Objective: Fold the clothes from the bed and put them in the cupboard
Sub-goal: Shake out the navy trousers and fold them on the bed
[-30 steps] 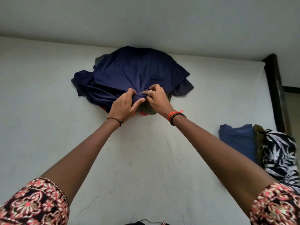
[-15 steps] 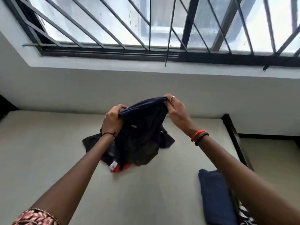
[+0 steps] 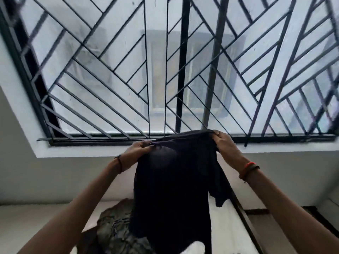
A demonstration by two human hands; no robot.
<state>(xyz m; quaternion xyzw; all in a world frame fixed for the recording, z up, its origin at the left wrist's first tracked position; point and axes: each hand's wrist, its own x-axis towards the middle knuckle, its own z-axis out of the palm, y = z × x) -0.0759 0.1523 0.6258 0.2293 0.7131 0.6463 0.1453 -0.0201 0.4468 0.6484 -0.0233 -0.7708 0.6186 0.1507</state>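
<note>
Lifted higher than half a second ago, the dark navy garment (image 3: pixel 172 189) is now hanging in front of the window sill rather than low over the bed, and its cloth is dropping out longer beneath the hands. A window (image 3: pixel 128 70) with a black metal grille of slanted bars is filling the upper part of the view, blurred by motion. Below it a pale wall (image 3: pixel 55 176) is running down to the bed (image 3: pixel 36 217), whose light mattress is lying across the bottom. The garment is hanging in the air above the bed, its top edge stretched between the two hands and one short sleeve dangling at the right. Under it, a rumpled greenish patterned garment (image 3: pixel 113 228) is lying on the mattress. A dark bed frame (image 3: pixel 245 222) is edging the mattress on the right. The left hand (image 3: pixel 136 150) is pinching the top edge at one corner, fingers curled over the cloth; the right hand (image 3: pixel 223 143) is gripping the other corner slightly higher. A thin black band (image 3: pixel 119 163) is circling the left wrist, and orange and dark bands (image 3: pixel 249 168) are circling the right.
</note>
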